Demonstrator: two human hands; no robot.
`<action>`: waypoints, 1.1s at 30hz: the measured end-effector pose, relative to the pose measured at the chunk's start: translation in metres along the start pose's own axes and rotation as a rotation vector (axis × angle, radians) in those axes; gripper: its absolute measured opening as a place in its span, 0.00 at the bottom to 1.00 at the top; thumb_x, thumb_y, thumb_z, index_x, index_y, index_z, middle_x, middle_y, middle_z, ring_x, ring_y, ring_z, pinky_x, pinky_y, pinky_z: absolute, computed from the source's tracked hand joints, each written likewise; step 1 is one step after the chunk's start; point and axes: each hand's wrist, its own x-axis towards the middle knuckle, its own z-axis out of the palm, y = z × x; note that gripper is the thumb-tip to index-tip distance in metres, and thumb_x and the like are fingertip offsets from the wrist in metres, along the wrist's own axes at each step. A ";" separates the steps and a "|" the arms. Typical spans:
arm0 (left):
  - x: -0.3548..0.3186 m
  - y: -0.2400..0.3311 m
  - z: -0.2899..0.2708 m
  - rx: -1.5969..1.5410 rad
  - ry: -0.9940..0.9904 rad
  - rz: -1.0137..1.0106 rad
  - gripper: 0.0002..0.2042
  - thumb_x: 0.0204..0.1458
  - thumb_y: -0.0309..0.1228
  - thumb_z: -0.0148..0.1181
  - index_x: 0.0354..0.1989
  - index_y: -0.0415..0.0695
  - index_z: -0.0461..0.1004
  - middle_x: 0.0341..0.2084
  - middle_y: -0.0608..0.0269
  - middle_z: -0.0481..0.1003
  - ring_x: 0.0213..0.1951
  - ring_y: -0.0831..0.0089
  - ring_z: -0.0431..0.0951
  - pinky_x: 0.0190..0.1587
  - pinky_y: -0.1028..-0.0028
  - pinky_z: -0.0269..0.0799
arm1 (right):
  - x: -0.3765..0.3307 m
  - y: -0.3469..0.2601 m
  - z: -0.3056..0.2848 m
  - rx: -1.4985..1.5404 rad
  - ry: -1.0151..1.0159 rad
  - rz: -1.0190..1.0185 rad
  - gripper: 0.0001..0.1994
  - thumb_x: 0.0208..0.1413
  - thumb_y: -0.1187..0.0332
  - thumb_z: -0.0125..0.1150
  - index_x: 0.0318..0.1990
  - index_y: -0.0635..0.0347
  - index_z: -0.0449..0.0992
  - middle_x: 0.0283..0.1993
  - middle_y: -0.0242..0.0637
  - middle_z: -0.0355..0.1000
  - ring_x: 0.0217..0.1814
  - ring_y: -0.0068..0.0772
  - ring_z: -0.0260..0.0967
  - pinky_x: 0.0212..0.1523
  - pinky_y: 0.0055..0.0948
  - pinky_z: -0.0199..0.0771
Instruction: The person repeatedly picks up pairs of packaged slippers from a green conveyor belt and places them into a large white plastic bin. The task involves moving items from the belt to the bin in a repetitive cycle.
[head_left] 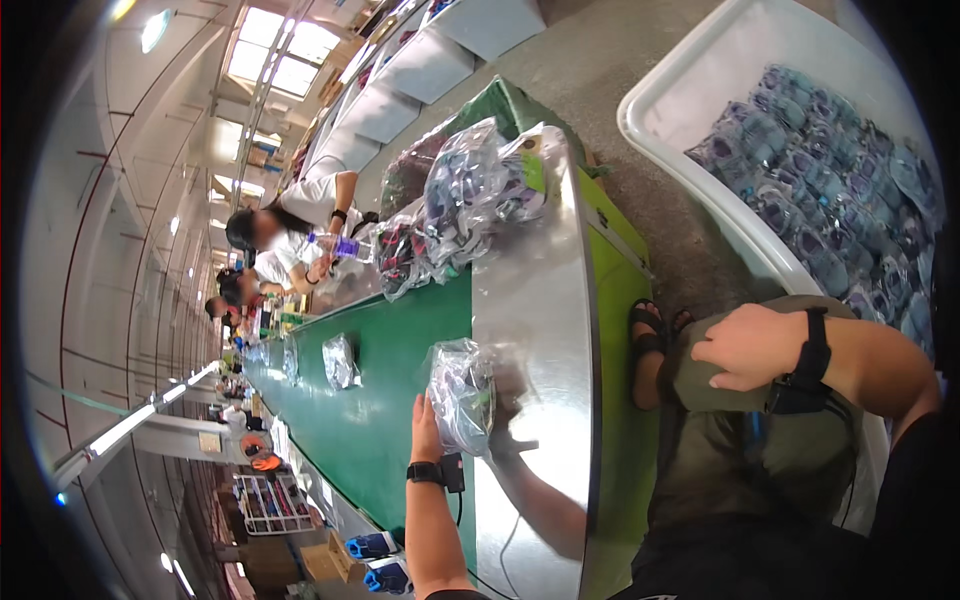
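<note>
My left hand (425, 428) is beside a clear plastic bag with a shoe in it (462, 395), at the near end of the green conveyor belt (390, 400). Its fingers are stretched out along the bag's left side and touch it; the thumb is hidden. A steel end plate (535, 330) lies under the bag's right part. My right hand (752, 347) rests on my knee, fingers loosely apart and holding nothing. Both wrists wear dark straps. Farther along the belt lies another bagged item (341, 362).
A white tub (690, 190) full of bagged shoes stands at right. A pile of bagged shoes (465, 195) lies at the belt's far side, close to a person (300, 225) with a bottle (345, 246). Blue shoes (372, 546) sit by the belt's lower left edge.
</note>
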 end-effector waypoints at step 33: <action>-0.172 -0.002 0.148 -0.174 0.021 0.140 0.38 0.56 0.27 0.58 0.72 0.52 0.42 0.57 0.54 0.62 0.48 0.71 0.73 0.34 0.76 0.69 | -0.004 -0.001 0.006 -0.012 0.001 0.051 0.16 0.51 0.59 0.62 0.42 0.60 0.72 0.34 0.43 0.73 0.38 0.49 0.74 0.37 0.45 0.75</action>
